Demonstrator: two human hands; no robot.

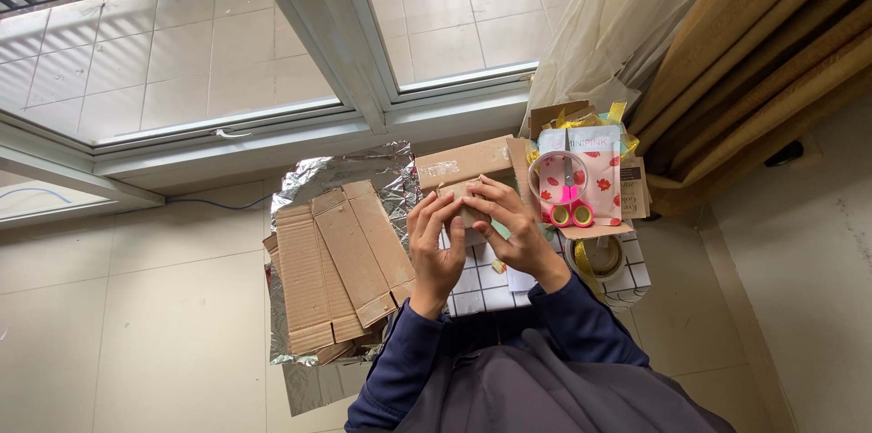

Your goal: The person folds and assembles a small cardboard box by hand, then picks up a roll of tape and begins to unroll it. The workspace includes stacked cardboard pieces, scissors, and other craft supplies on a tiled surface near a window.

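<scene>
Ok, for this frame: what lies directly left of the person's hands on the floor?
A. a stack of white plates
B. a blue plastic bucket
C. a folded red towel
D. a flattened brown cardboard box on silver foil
D: a flattened cardboard box lies on crinkled silver foil, just beside the left hand; both hands, the right hand too, hold a small cardboard piece.

Pale tiled floor point(136, 333) carries everything. Directly on it: crinkled silver foil sheet point(336, 174) under flattened brown cardboard point(341, 260), a grid-patterned white sheet point(481, 283) near the knees, and a roll of tape point(599, 256) right.
</scene>
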